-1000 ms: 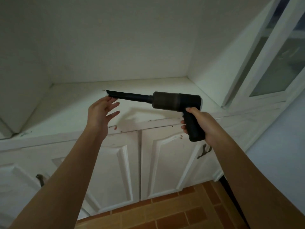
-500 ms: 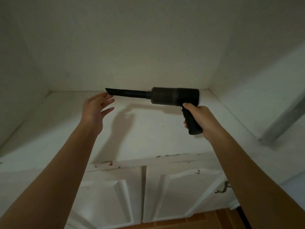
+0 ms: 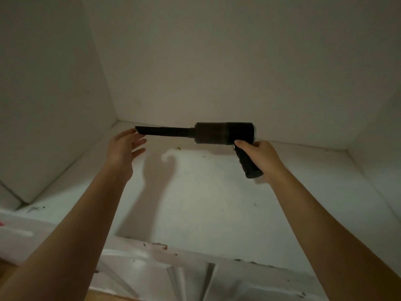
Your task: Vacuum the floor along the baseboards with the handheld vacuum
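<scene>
Right hand (image 3: 262, 156), grip clamped on vacuum (image 3: 223, 133) handle, holds it level above table (image 3: 217, 203); left hand (image 3: 123, 148), fingers apart, at nozzle (image 3: 162, 132) tip; vacuuming seemingly not begun, all left.

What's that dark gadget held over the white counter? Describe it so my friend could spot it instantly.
Find the white counter filling the middle of the view. Just above it, the right hand grips the handle of the handheld vacuum. It is the only black thing there: a fat cylinder with a long thin nozzle pointing at the open left hand.
</scene>
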Demonstrator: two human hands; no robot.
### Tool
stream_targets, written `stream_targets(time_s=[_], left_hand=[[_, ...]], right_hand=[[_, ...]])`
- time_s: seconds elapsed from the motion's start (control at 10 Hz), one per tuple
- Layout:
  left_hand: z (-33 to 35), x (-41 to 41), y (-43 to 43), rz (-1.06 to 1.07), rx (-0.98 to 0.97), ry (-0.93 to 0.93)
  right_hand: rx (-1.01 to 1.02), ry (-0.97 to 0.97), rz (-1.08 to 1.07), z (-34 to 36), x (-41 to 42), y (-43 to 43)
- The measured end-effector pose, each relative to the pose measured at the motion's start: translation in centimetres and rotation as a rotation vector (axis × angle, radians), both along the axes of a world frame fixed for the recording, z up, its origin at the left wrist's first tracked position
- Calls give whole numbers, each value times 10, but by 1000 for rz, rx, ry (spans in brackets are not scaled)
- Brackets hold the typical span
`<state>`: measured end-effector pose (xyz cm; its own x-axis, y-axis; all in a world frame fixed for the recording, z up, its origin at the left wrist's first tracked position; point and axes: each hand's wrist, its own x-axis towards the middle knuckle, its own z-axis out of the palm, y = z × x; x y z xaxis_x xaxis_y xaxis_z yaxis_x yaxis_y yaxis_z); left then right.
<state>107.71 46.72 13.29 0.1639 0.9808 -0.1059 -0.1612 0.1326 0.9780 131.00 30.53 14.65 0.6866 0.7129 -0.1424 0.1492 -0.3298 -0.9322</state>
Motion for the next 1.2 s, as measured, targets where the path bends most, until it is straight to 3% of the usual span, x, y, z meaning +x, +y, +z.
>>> stream_targets(time_s=[0.3, 0.6, 0.8, 1.2], left_hand=[[-21, -22, 2, 192, -54, 277], [-36, -22, 8, 163, 8, 680], [-34, -14, 0, 195, 80, 866], [-36, -17, -9, 117, 152, 869]], right_hand=[[-82, -167, 145, -23, -3, 32], [-156, -387, 159, -39, 6, 36], [-151, -408, 184, -42, 6, 35], [-125, -533, 247, -35, 8, 20]])
